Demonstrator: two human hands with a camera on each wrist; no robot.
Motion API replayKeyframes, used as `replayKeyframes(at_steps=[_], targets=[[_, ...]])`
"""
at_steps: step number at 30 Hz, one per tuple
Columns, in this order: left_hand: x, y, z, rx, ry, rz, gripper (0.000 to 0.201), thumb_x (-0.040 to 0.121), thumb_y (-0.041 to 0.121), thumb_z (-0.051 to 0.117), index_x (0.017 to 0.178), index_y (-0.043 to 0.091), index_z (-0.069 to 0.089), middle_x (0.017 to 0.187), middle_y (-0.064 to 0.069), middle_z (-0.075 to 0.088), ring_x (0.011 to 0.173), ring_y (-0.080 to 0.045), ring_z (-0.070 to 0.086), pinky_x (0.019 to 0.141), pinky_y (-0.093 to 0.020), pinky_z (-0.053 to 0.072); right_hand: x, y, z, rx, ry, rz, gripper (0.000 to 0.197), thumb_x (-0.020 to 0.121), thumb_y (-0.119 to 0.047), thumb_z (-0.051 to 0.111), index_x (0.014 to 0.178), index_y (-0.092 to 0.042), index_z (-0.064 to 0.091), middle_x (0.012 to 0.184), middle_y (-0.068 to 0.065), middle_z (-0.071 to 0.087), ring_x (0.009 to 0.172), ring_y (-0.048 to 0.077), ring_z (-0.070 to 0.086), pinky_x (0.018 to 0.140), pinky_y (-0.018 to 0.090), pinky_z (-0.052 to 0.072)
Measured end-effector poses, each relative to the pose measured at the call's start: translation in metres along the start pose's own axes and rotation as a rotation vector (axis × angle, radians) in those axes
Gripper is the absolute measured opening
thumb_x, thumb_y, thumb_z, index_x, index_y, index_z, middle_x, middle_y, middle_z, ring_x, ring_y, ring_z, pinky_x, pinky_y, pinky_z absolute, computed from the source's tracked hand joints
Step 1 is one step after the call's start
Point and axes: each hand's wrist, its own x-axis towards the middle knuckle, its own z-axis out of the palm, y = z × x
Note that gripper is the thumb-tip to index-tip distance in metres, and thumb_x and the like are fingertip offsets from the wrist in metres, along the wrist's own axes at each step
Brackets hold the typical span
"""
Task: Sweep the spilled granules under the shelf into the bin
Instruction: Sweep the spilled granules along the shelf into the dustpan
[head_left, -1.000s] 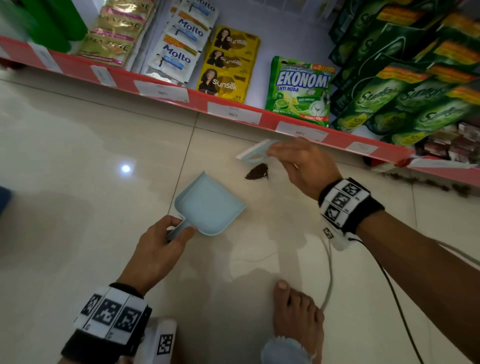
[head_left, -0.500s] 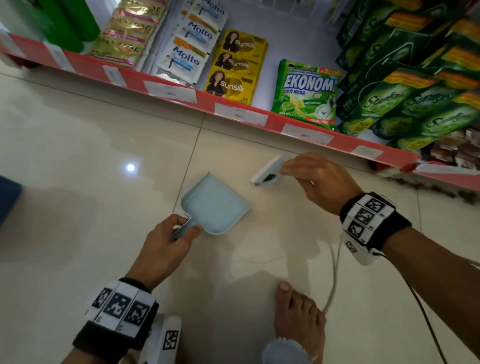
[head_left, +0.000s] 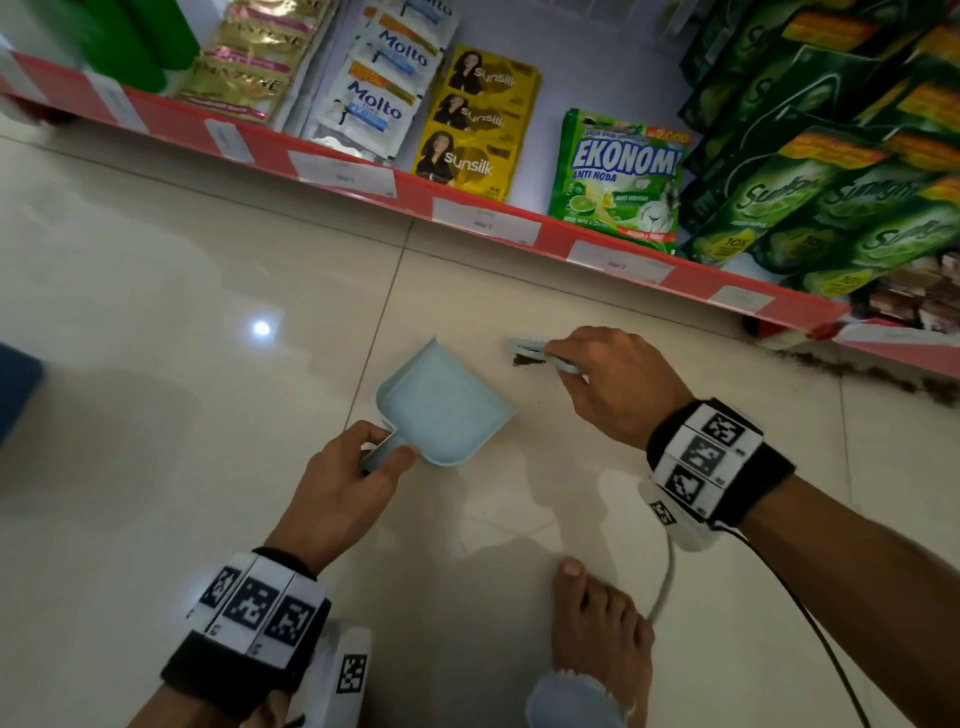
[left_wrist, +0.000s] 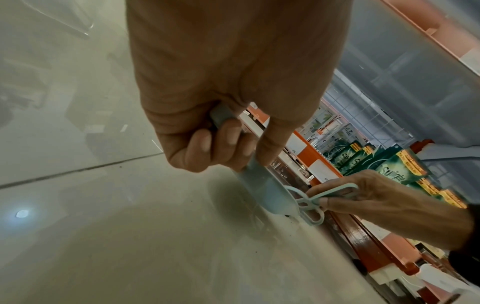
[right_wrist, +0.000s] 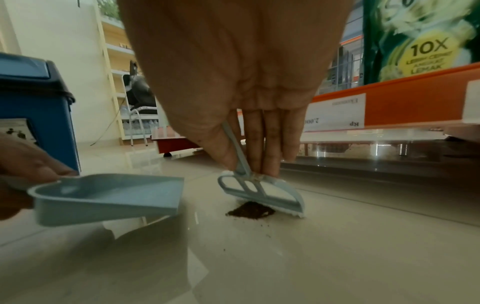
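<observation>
My left hand (head_left: 353, 467) grips the handle of a light blue dustpan (head_left: 441, 405), whose mouth faces away from me toward the shelf. In the left wrist view my fingers (left_wrist: 221, 139) curl round that handle (left_wrist: 259, 185). My right hand (head_left: 613, 379) pinches a small light blue brush (head_left: 535, 353), with its bristles on the floor just behind a little pile of brown granules (right_wrist: 250, 211). That pile lies a short gap from the dustpan's lip (right_wrist: 179, 197). More granules (head_left: 883, 374) lie along the floor under the shelf at the right.
The red-edged bottom shelf (head_left: 467, 218) with sachets and green detergent packs runs across the back. A blue bin (right_wrist: 33, 111) stands to the left, behind the dustpan. My bare foot (head_left: 597, 623) and a cable (head_left: 665, 582) are on the glossy tile floor near me.
My right hand tipped the brush over the pile and set it down behind it, drawing the granules slightly nearer the dustpan. The left hand kept the dustpan almost still.
</observation>
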Motion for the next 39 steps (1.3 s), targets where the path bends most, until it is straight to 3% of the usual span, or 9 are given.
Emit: replayKeyframes(at_steps=[6, 9, 14, 18, 23, 28, 30, 33, 39], targets=[[-0.001, -0.002, 0.0, 0.018, -0.002, 0.016, 0.019, 0.091, 0.034, 0.063, 0.092, 0.015, 0.06, 0.064, 0.002, 0.059, 0.056, -0.012, 0.05, 0.056, -0.027, 0.04, 0.006, 0.011, -0.01, -0.018, 0.182, 0.114, 0.025, 0.095, -0.018, 0.046, 0.11, -0.017, 0.066, 0.093, 0.005, 0.064, 0.079, 0.031, 0.061, 0.066, 0.036, 0.05], [0.0, -0.003, -0.001, 0.019, -0.004, 0.026, 0.018, 0.091, 0.034, 0.063, 0.092, 0.016, 0.06, 0.064, 0.001, 0.059, 0.056, -0.012, 0.051, 0.056, -0.026, 0.04, 0.012, 0.019, -0.006, -0.051, 0.168, 0.185, 0.023, 0.094, -0.018, 0.048, 0.109, -0.017, 0.066, 0.094, 0.006, 0.064, 0.081, 0.032, 0.061, 0.065, 0.034, 0.045], [0.001, -0.006, 0.004, 0.045, -0.019, 0.038, 0.016, 0.091, 0.034, 0.063, 0.09, 0.019, 0.059, 0.06, 0.003, 0.058, 0.051, -0.009, 0.049, 0.054, -0.025, 0.04, 0.0, 0.008, 0.012, 0.014, 0.123, 0.1, 0.026, 0.097, -0.026, 0.048, 0.116, -0.025, 0.065, 0.101, -0.001, 0.066, 0.086, 0.027, 0.062, 0.066, 0.034, 0.049], [0.004, -0.007, 0.013, 0.063, -0.039, 0.049, 0.019, 0.091, 0.035, 0.062, 0.092, 0.016, 0.059, 0.062, 0.003, 0.057, 0.053, -0.01, 0.049, 0.055, -0.026, 0.038, -0.008, 0.003, 0.015, 0.042, 0.196, 0.075, 0.028, 0.098, -0.027, 0.048, 0.12, -0.027, 0.065, 0.106, -0.003, 0.068, 0.088, 0.027, 0.063, 0.066, 0.037, 0.051], [0.013, -0.002, 0.028, 0.129, -0.052, 0.071, 0.021, 0.091, 0.038, 0.062, 0.093, 0.018, 0.058, 0.062, 0.005, 0.056, 0.052, -0.009, 0.049, 0.053, -0.025, 0.036, -0.003, 0.019, 0.0, 0.0, 0.341, 0.156, 0.022, 0.094, -0.024, 0.052, 0.11, -0.025, 0.068, 0.099, 0.001, 0.07, 0.081, 0.031, 0.066, 0.065, 0.036, 0.052], [0.022, 0.005, 0.042, 0.183, -0.044, 0.075, 0.022, 0.091, 0.039, 0.061, 0.095, 0.018, 0.058, 0.07, 0.005, 0.059, 0.059, -0.01, 0.053, 0.052, -0.024, 0.036, 0.005, 0.029, -0.002, -0.048, 0.253, 0.235, 0.021, 0.095, -0.027, 0.05, 0.104, -0.022, 0.069, 0.097, 0.003, 0.071, 0.084, 0.033, 0.065, 0.068, 0.037, 0.053], [0.024, 0.009, 0.046, 0.204, -0.038, 0.1, 0.022, 0.091, 0.038, 0.061, 0.089, 0.016, 0.06, 0.069, 0.003, 0.059, 0.061, -0.014, 0.054, 0.052, -0.024, 0.036, 0.003, 0.026, 0.006, -0.052, 0.205, 0.219, 0.021, 0.096, -0.029, 0.047, 0.097, -0.023, 0.067, 0.089, 0.001, 0.067, 0.078, 0.031, 0.063, 0.061, 0.033, 0.044], [0.024, 0.014, 0.05, 0.267, -0.014, 0.147, 0.035, 0.092, 0.034, 0.061, 0.062, 0.017, 0.051, 0.056, 0.005, 0.051, 0.054, -0.015, 0.05, 0.048, -0.023, 0.031, -0.004, 0.018, 0.016, -0.054, 0.182, 0.192, 0.024, 0.098, -0.034, 0.044, 0.101, -0.024, 0.066, 0.088, -0.002, 0.063, 0.075, 0.028, 0.06, 0.059, 0.03, 0.034], [0.026, 0.022, 0.056, 0.317, -0.005, 0.13, 0.05, 0.09, 0.036, 0.061, 0.05, 0.02, 0.038, 0.045, 0.008, 0.042, 0.042, -0.007, 0.039, 0.042, -0.018, 0.024, -0.014, 0.004, 0.022, 0.038, 0.148, 0.106, 0.027, 0.098, -0.035, 0.045, 0.113, -0.027, 0.067, 0.1, -0.004, 0.068, 0.086, 0.025, 0.064, 0.067, 0.035, 0.05]])
